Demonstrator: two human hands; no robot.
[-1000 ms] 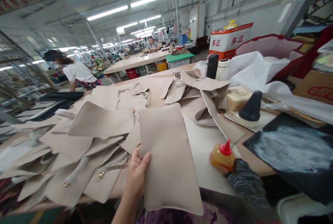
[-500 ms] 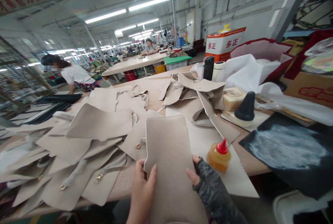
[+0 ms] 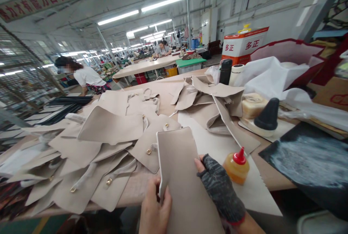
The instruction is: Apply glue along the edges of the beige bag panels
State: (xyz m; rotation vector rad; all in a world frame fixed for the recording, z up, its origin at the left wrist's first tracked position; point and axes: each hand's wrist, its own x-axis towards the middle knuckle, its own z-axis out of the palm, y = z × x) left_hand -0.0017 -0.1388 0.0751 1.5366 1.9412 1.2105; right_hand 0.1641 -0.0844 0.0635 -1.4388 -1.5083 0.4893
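Observation:
A long beige leather panel [image 3: 182, 176] stands up in front of me, held at both edges. My left hand [image 3: 155, 212] is bare and pinches its left edge near the bottom of the view. My right hand [image 3: 219, 187], in a dark fingerless glove, grips its right edge with the thumb on the front. Just right of that hand a small amber glue bottle with a red cap [image 3: 236, 167] stands on a white sheet [image 3: 261, 197].
Heaps of beige leather pieces [image 3: 89, 154] with gold hardware cover the table's left and middle. A black cone [image 3: 268, 114], a tape roll [image 3: 251, 104], a black bottle [image 3: 225, 71] and white wrapping lie to the right. Another person [image 3: 81, 78] works at the far left.
The panel has been drawn toward me and raised. My right hand left the glue bottle and took the panel's right edge; my left hand slid lower on the left edge.

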